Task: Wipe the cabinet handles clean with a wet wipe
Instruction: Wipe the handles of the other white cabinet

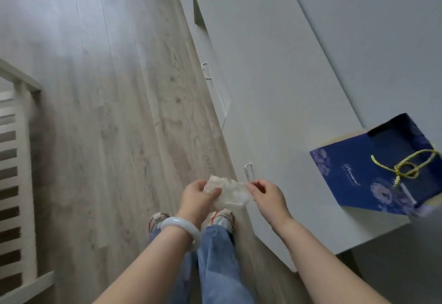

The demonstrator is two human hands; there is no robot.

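Stage: the wet wipe point(228, 192) is out and being spread between both hands, so I judge the wiping itself has not begun
Left hand point(199, 195): fingers and thumb curled round the wipe's left end, gripping it; a pale bangle point(180, 228) sits on that wrist
Right hand point(266, 195): thumb and fingertips pinch the wipe's right edge
Wipe position: held in the air above the floor point(107, 112), in front of the white cabinet point(275, 76), just beside the near handle point(248, 172) but not on it
Left to do: every handle, as far as this view shows; none has the wipe against it
Handles counted: two metal bar handles in sight, the near one and a far handle point(207, 71) further along the cabinet front; others may lie out of view
Wipes counted: one
Other things: one blue gift bag point(358, 172) lying on the cabinet's desk-like top, one slatted white frame point(16, 160) at the left edge
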